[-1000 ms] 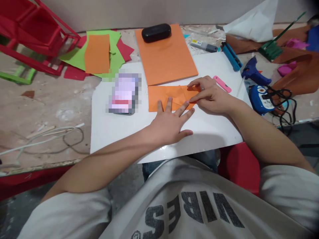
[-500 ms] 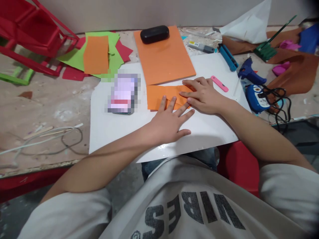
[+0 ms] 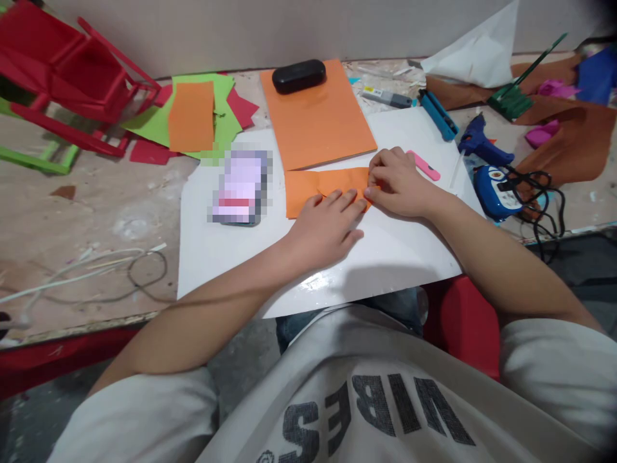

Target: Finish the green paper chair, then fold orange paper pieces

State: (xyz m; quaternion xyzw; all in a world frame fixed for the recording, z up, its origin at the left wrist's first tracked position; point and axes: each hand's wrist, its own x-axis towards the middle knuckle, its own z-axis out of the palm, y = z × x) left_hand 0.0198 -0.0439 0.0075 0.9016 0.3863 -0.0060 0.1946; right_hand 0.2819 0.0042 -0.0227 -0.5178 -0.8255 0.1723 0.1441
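- The left hand (image 3: pixel 321 231), mid-frame, had its fingers fanned wide half a second ago; they are now bent and drawn closer together, pressing on the lower part of the orange strip (image 3: pixel 301 193) without grasping it.
- The right hand (image 3: pixel 398 183) has gone from reaching flat across the strip to curling in at its right end. Its fingers stand narrow, thumb near the paper; whether they pinch it or only press, I cannot tell.
- The strip has stayed in the centre of the frame, on the white sheet (image 3: pixel 216 263), just below the orange board (image 3: pixel 322 128). Its right part is mostly under the hands.
- In my judgement, the work has turned from smoothing the strip to handling its folded right end closely.
- The black case (image 3: pixel 299 76), top centre, lies closed on the board; its contents are hidden.
- The blue object (image 3: pixel 499 193) with a dark cord, right of frame, might be a container; I cannot tell, nor see inside.
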